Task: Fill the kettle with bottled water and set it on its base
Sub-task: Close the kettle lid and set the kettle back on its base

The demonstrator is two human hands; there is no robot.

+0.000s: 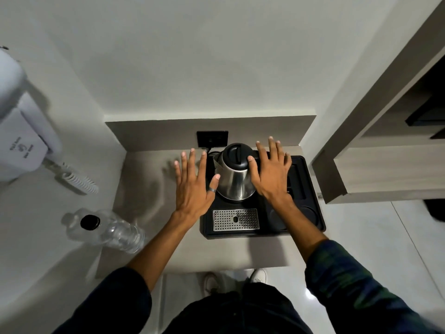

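Observation:
A steel kettle [234,174] with a black lid stands on its base at the back of a black tray [310,213]; the lid is closed. My left hand [192,184] hovers flat just left of the kettle, fingers spread, thumb close to its side. My right hand [272,169] is spread over the kettle's right side, covering the handle, thumb near the lid. Neither hand grips anything. A clear plastic water bottle [113,231] with a black cap stands at the counter's left front corner.
A perforated metal drip grate [236,220] lies in the tray's front. A black wall socket [212,138] with a cord sits behind the kettle. A white wall-mounted hair dryer [21,136] with coiled cord hangs at left. A wooden shelf unit [385,165] juts in at right.

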